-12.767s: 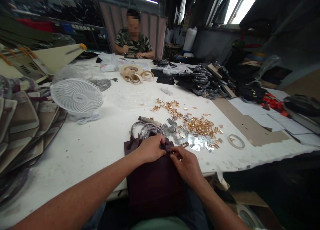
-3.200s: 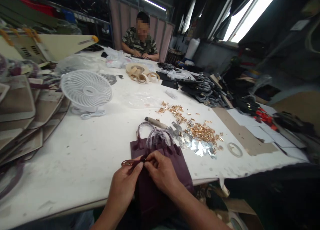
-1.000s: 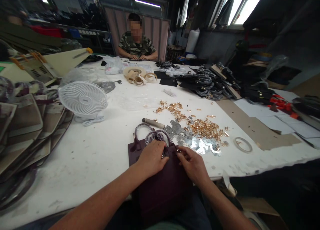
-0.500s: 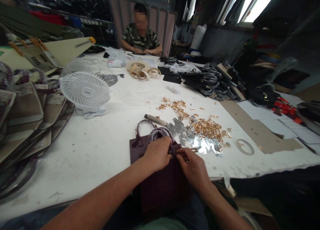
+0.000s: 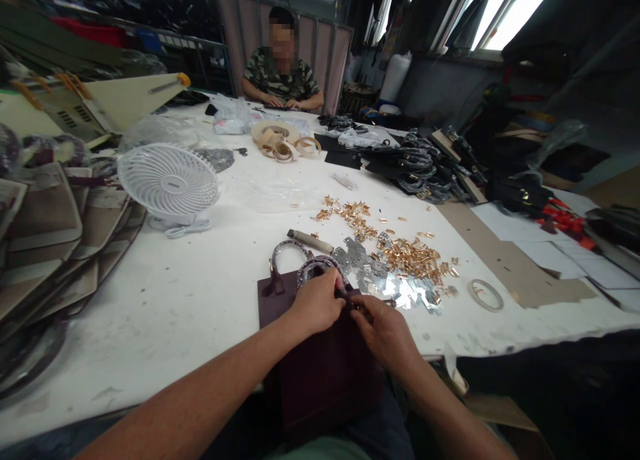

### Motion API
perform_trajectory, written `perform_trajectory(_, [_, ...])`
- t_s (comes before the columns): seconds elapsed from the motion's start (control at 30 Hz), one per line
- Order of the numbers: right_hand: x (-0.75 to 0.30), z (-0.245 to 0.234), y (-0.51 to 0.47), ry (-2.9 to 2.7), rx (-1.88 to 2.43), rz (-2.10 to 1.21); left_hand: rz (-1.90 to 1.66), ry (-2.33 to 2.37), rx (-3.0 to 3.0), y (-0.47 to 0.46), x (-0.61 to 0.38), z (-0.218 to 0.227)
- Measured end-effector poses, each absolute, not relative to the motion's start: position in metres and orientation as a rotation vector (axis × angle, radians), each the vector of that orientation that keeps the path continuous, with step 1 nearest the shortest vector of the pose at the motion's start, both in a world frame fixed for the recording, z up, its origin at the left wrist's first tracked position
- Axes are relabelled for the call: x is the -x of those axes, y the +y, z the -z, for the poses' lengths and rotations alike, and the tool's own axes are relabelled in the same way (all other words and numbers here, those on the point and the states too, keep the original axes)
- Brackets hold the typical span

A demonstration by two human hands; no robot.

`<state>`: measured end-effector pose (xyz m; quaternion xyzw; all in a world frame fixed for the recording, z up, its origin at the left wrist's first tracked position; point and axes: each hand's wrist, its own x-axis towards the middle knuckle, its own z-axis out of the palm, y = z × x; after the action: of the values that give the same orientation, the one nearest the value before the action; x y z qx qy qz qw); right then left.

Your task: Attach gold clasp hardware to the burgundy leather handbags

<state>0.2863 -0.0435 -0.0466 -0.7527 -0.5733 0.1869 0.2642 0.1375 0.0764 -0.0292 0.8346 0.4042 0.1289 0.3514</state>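
Observation:
A dark maroon handbag [image 5: 325, 380] leans between my lap and the table's front edge, its two plastic-wrapped handles [image 5: 289, 245] standing up. My left hand [image 5: 320, 303] is closed on the bag's upper part at the base of the nearer handle. Close beside it, the fingers of my right hand [image 5: 383, 323] pinch at the bag's top right corner; what lies between the fingertips is too small and covered to make out. Just past the bag are flat silver metal plates [image 5: 357, 257] and a heap of small gold metal fittings [image 5: 415, 257].
A taped rod-like tool [image 5: 310, 241] lies behind the handles. A white fan [image 5: 170, 180] and stacked bag pieces [image 5: 45, 233] stand left. Tape rolls [image 5: 277, 140] and black bag parts [image 5: 420, 160] lie farther back. A clear tape ring [image 5: 485, 295] is at right. Across the table sits a person [image 5: 283, 73].
My right hand has shifted slightly left and up, with its fingers flatter over the bag's corner. My left hand keeps its hold, and the view has moved a little.

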Motion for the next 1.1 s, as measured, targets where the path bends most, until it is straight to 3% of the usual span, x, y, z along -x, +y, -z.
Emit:
perform_trajectory(0.4, [-0.296, 0.027, -0.038, -1.572, 1.99, -0.692, -0.512, 0.977, -2.064, 0.063, -0.144, 0.019])
perform_trajectory(0.6, [-0.296, 0.026, -0.036, -1.595, 1.934, -0.684, -0.514, 0.892, -2.08, 0.066, -0.142, 0.019])
perform_trajectory(0.83, [-0.304, 0.028, -0.033, -1.216, 1.896, -0.897, -0.53, 0.822, -2.082, 0.065, -0.141, 0.008])
perform_trajectory(1.1, [-0.32, 0.023, -0.025, -1.347, 1.952, -0.926, -0.478, 0.748, -2.192, 0.068, -0.135, 0.005])
